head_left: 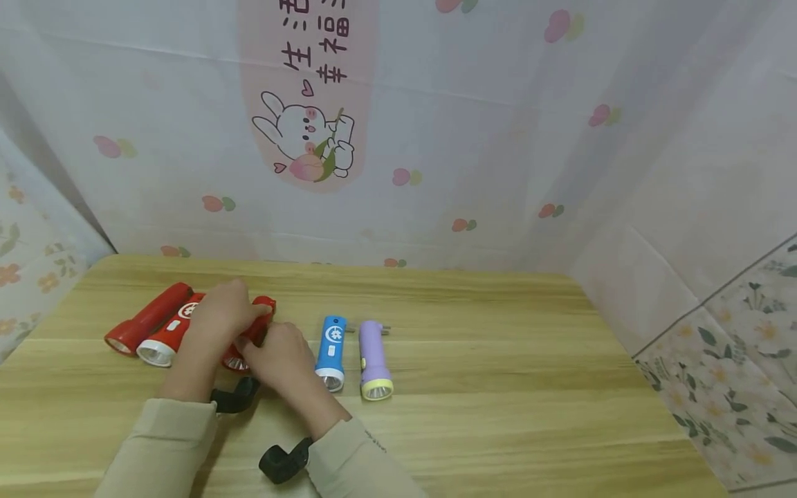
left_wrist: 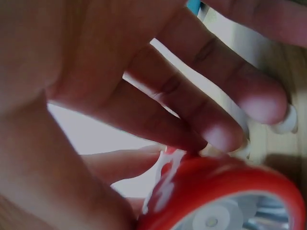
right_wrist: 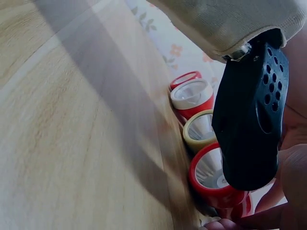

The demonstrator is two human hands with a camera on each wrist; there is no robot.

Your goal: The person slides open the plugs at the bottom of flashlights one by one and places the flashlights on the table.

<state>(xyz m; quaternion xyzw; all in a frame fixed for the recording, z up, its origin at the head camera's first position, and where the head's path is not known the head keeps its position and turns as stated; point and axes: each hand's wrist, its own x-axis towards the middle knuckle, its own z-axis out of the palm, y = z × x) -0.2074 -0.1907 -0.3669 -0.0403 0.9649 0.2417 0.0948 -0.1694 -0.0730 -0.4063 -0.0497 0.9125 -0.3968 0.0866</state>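
Toward the table's [head_left: 529,360] far-left corner, your right hand [head_left: 280,356] is pinching a red, tube-shaped flashlight [head_left: 257,328]; your left hand [head_left: 221,315] is touching it (whether grasping, I can't tell).

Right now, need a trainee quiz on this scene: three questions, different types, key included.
1. True or false: in the head view, the purple flashlight lies right of the blue flashlight.
2. What colour rings the purple one's lens? A white; B yellow; C red.
3. Fill in: the right grip is on a ____ flashlight.

Key: 1 true; 2 B; 3 red, as in the red flashlight.
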